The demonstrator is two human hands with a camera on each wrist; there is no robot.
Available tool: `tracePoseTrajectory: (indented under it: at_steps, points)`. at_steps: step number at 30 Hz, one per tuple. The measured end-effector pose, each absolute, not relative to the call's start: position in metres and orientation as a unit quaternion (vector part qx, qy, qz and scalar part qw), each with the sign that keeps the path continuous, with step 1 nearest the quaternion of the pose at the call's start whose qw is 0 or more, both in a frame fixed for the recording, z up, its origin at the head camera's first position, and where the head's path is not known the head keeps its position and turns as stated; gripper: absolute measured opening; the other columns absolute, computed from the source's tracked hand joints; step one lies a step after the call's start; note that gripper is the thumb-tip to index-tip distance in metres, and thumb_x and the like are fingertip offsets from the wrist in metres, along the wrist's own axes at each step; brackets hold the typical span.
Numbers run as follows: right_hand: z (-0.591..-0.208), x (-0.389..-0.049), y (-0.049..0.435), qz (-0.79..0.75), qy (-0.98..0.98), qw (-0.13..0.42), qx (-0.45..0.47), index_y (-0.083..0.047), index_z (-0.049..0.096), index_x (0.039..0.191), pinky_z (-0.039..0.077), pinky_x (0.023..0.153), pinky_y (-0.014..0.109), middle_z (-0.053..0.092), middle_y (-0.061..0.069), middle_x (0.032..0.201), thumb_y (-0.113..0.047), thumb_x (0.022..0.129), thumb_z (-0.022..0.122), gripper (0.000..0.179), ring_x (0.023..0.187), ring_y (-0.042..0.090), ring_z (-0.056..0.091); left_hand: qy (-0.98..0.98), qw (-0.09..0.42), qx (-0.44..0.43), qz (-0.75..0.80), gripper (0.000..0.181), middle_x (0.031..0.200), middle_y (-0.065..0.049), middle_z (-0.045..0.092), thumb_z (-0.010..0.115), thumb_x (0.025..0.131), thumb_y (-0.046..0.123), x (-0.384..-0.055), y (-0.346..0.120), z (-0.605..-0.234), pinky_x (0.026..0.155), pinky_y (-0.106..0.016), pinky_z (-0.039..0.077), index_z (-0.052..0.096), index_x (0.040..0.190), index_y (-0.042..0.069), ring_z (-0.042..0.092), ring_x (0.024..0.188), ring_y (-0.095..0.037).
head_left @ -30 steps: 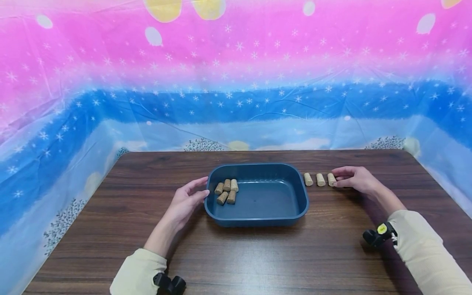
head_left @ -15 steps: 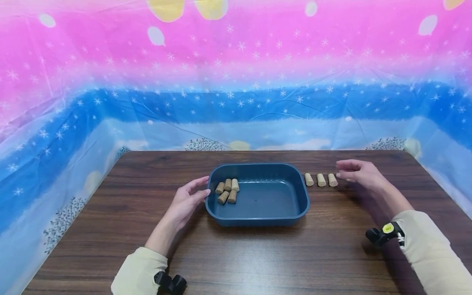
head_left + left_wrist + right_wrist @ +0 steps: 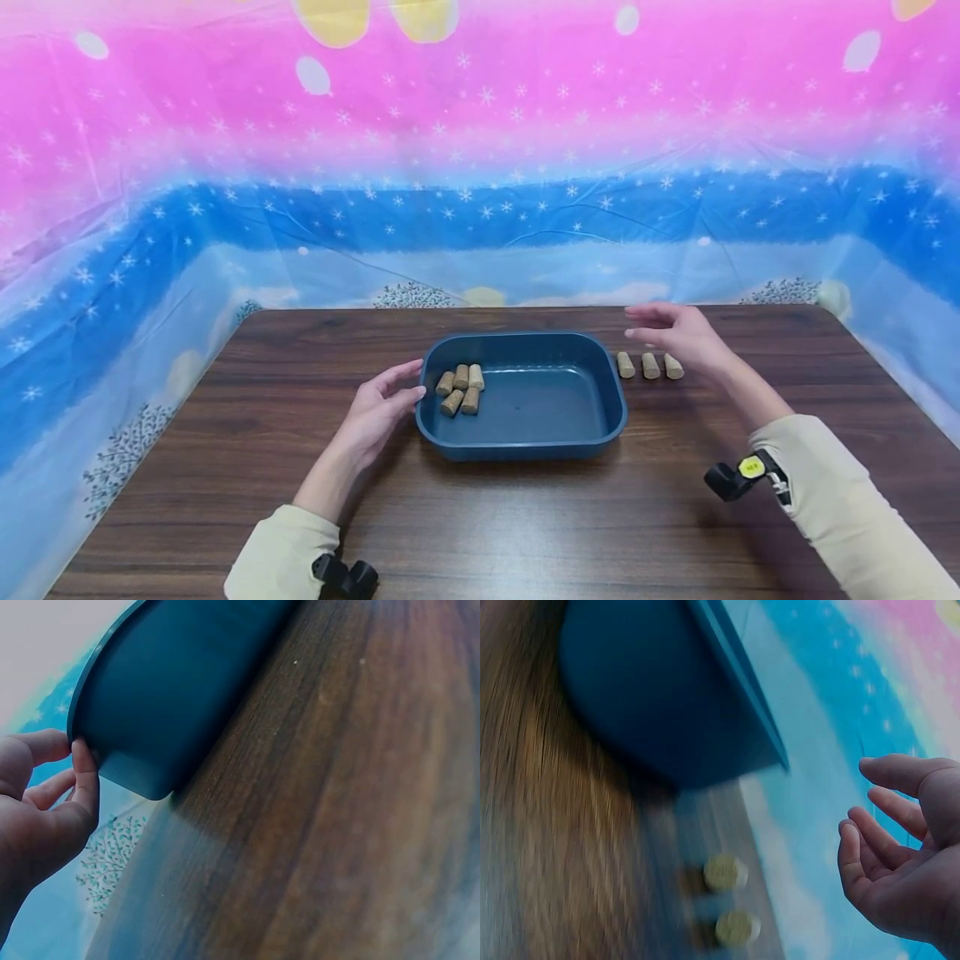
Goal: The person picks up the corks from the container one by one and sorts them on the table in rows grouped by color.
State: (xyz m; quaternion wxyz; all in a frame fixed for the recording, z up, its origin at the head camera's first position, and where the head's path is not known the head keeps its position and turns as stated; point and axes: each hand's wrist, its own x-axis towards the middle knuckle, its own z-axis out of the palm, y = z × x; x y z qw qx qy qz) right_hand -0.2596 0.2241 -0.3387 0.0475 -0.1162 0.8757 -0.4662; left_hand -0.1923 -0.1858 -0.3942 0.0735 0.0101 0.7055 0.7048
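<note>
My left hand [image 3: 379, 412] holds the left end of a dark blue rectangular basin [image 3: 540, 450], thumb and finger at its rim. The left wrist view shows those fingertips pinching the rim [image 3: 73, 712]. Inside the basin, several brown corks [image 3: 462, 377] are bunched at the left. Three paler corks [image 3: 651, 367] stand in a row on the table just right of the basin. Above and behind that row hovers my right hand [image 3: 686, 337], fingers loosely bent and spread from the thumb. In the right wrist view nothing sits between its fingers [image 3: 885, 772].
The brown wood-grain table [image 3: 517, 525] has rounded far corners. Behind it hangs a pink and blue cloth [image 3: 480, 200] with snowflakes, running round both sides. Black wrist cameras [image 3: 738, 479] sit at the cuffs of both beige sleeves [image 3: 840, 492].
My right hand has let go of the rightmost pale cork, lifted, and moved left over the row toward the basin. The left hand and the basin have stayed in place.
</note>
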Motion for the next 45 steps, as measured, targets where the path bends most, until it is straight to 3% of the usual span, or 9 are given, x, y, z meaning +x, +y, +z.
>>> tracePoseTrajectory:
  at_steps: [6, 24, 45]
  points:
    - [-0.331, -0.258, 0.192, -0.489, 0.859, 0.068, -0.135, 0.0, 0.052, 0.135, 0.048, 0.091, 0.05, 0.056, 0.021, 0.129, -0.018, 0.093, 0.066, 0.048, 0.113, 0.033, 0.056, 0.706, 0.072, 0.006, 0.704, 0.048, 0.143, -0.018, 0.043, 0.056, 0.097, 0.005, -0.192, -0.185, -0.394, 0.088, -0.026, 0.048, 0.043, 0.143, 0.001, 0.05, 0.119, -0.032]
    - [-0.343, -0.265, 0.111, -0.495, 0.835, 0.139, -0.197, 0.002, 0.054, 0.133, 0.046, 0.094, 0.049, 0.054, 0.021, 0.133, -0.013, 0.092, 0.066, 0.045, 0.114, 0.03, 0.056, 0.708, 0.075, 0.008, 0.703, 0.048, 0.143, -0.019, 0.042, 0.056, 0.097, 0.005, -0.192, -0.185, -0.394, 0.087, -0.024, 0.048, 0.043, 0.143, 0.0, 0.048, 0.119, -0.031]
    - [-0.355, -0.272, 0.054, -0.404, 0.865, 0.184, -0.233, 0.002, 0.057, 0.13, 0.053, 0.084, 0.034, 0.058, 0.016, 0.13, -0.008, 0.091, 0.066, 0.041, 0.114, 0.027, 0.058, 0.704, 0.073, 0.009, 0.706, 0.048, 0.142, -0.019, 0.043, 0.056, 0.096, 0.003, -0.192, -0.185, -0.392, 0.084, -0.024, 0.049, 0.043, 0.143, 0.0, 0.052, 0.114, -0.031]
